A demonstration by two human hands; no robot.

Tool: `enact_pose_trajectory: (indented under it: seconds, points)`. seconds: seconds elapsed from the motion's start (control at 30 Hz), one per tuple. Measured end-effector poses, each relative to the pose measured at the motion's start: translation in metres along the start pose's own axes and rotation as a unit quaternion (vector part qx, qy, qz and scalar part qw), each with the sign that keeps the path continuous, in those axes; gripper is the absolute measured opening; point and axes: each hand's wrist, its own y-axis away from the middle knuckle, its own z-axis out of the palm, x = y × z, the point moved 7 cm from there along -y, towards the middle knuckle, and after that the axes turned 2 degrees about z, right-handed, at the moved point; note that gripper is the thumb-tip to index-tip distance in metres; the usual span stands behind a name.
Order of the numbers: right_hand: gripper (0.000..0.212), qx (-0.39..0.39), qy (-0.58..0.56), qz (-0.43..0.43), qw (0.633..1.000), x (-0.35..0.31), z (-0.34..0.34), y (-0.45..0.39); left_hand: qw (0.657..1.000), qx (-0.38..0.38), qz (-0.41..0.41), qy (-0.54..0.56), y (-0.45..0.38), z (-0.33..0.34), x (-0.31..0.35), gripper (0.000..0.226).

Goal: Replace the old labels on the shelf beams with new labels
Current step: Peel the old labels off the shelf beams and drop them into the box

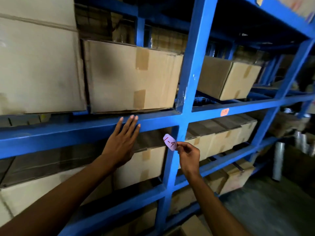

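left hand (121, 142) flat on beam (68, 132), right hand (188, 155) pinches label (169, 142)

Both bare forearms reach up and forward from the lower edge of the view. The left hand (121, 142) is flat, back toward the camera, fingers straight and slightly spread, their tips laid against the blue shelf beam (68, 132). The right hand (188, 155) is held lower and to the right, wrist bent, its thumb and forefinger closed in a pinch grip on a small pink label (169, 142) (the remaining fingers curl loosely behind).
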Motion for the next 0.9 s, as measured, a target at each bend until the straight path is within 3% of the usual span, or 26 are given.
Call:
enact_pose_trajectory:
  seconds: [0.1, 0.3, 0.43, 0.53, 0.6, 0.77, 0.8, 0.9]
  points:
    - [0.025, -0.005, 0.015, 0.013, 1.000, 0.029, -0.039, -0.027, 1.000, -0.006, 0.018, -0.002, -0.035, 0.002, 0.041, 0.090]
    - [0.049, -0.051, 0.026, 0.067, 0.996, 0.122, -0.091, -0.073, 0.997, -0.002, 0.080, -0.018, -0.096, 0.030, 0.146, 0.077]
    - [0.021, -0.100, 0.085, 0.134, 0.982, 0.189, -0.109, -0.079, 0.992, -0.078, 0.088, -0.044, -0.103, 0.071, 0.199, 0.070]
    - [0.008, -0.149, 0.178, 0.149, 0.961, 0.225, -0.112, -0.072, 0.987, -0.143, 0.061, -0.041, -0.100, 0.090, 0.217, 0.079]
    - [0.012, -0.188, 0.223, 0.189, 0.938, 0.261, -0.114, -0.060, 0.984, -0.168, 0.048, -0.037, -0.099, 0.096, 0.228, 0.088]
    - [0.025, -0.280, 0.324, 0.301, 0.852, 0.341, -0.128, -0.010, 0.985, -0.172, 0.022, -0.009, -0.100, 0.099, 0.243, 0.088]
    - [0.011, -0.306, 0.326, 0.309, 0.839, 0.347, -0.129, 0.001, 0.985, -0.169, 0.019, -0.002, -0.099, 0.102, 0.244, 0.088]
    - [0.016, -0.308, 0.304, 0.355, 0.828, 0.368, -0.134, 0.018, 0.987, -0.159, 0.019, 0.006, -0.099, 0.104, 0.243, 0.089]
